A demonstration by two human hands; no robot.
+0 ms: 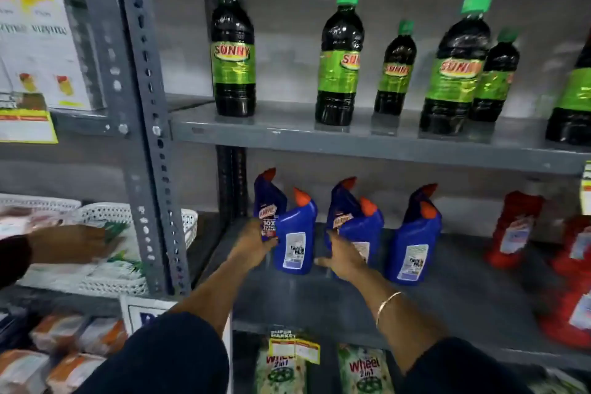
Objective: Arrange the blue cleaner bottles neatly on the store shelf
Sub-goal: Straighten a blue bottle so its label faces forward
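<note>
Several blue cleaner bottles with orange caps stand in three front-and-back pairs on the grey middle shelf (319, 304). My left hand (254, 246) grips the lower part of the rear left bottle (267, 201), just left of the front left bottle (295, 233). My right hand (345, 257) wraps around the left side of the middle front bottle (371, 227), thumb pointing left; the rear middle bottle (342, 201) stands behind it. The right pair (414, 246) stands untouched, labels facing out.
Dark green-capped Sunny bottles (233, 51) line the shelf above. Red bottles (515, 227) stand at the right of the middle shelf. Another person's hand (70, 243) reaches over white baskets (105, 211) in the left bay, beyond the grey upright post (150, 137). Wheel packets (364, 368) lie below.
</note>
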